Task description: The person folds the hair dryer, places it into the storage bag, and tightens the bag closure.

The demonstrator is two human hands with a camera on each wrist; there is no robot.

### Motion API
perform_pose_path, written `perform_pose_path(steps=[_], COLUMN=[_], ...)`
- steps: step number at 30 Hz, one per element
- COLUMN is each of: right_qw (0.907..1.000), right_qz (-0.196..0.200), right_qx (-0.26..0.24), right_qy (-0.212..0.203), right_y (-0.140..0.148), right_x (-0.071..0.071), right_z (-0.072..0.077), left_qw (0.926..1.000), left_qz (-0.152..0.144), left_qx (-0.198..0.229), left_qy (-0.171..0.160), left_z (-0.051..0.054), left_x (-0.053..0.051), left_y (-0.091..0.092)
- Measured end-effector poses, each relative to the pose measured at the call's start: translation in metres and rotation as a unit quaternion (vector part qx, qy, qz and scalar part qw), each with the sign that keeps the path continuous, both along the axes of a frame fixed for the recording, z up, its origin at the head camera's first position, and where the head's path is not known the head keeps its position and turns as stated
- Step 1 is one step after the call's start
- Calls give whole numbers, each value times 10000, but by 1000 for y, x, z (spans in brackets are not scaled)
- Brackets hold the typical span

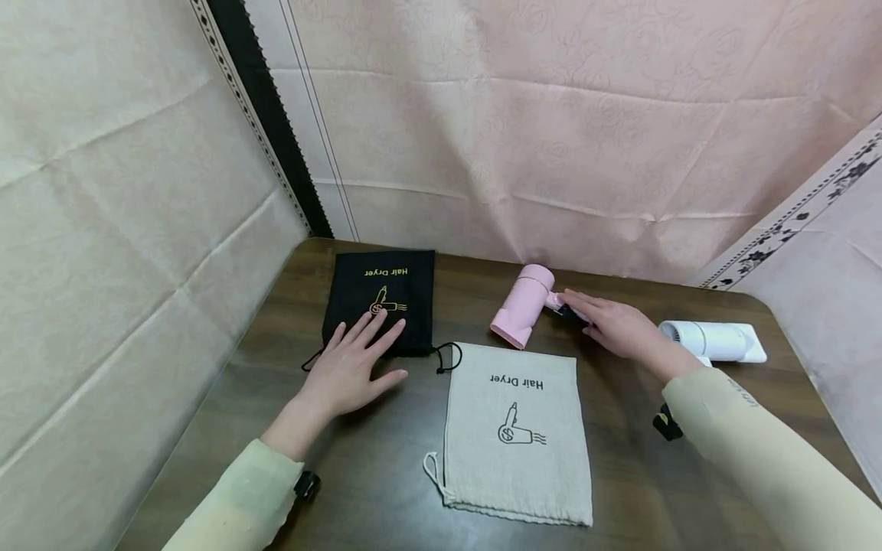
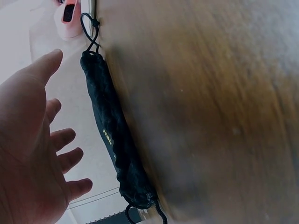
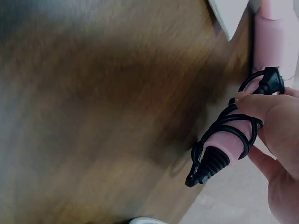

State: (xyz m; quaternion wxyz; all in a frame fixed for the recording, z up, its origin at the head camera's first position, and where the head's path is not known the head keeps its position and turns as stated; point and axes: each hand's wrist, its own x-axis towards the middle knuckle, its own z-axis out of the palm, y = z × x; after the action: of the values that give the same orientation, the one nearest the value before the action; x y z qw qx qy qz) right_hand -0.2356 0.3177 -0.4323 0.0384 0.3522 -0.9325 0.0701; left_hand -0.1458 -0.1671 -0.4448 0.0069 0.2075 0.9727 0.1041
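A black drawstring bag (image 1: 416, 287) lies at the back left, its print upside down. My left hand (image 1: 350, 366), fingers spread, is over its near edge; in the left wrist view that hand (image 2: 30, 140) is beside the bag (image 2: 110, 126) and holds nothing. At the back centre lies a pink hair dryer (image 1: 525, 304). My right hand (image 1: 625, 327) holds its handle; in the right wrist view the thumb and fingers of this hand (image 3: 282, 126) grip the pink handle (image 3: 227, 141), which is wrapped in a black cord (image 3: 232, 128).
A beige drawstring bag (image 1: 517, 474) lies flat at the front centre of the brown table (image 1: 372, 474). The white hair dryer (image 1: 723, 342) is at the right, partly behind my right forearm, with a black plug (image 1: 667, 425) nearer. Pale cloth (image 1: 551, 138) hangs behind the table.
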Motion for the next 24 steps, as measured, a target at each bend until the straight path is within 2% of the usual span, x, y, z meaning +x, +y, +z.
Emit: perform_pose_path(steps=[8, 13, 17, 24], right_qw=[9986, 9979, 9962, 9934], right_qz=[344, 517, 661, 580], right_qx=[392, 308, 351, 803], right_qy=[123, 218, 455, 581], right_y=[-7, -9, -9, -12], right_x=[-15, -22, -29, -35], right_z=[2, -1, -5, -7], left_qw=[9999, 9999, 9998, 9996], left_qz=[-88, -133, -166, -258], left_qx=[-45, -20, -22, -62], left_qy=[47, 56, 68, 74], left_z=[-2, -4, -5, -4], left_x=[1, 2, 2, 1], left_y=[-2, -2, -1, -1])
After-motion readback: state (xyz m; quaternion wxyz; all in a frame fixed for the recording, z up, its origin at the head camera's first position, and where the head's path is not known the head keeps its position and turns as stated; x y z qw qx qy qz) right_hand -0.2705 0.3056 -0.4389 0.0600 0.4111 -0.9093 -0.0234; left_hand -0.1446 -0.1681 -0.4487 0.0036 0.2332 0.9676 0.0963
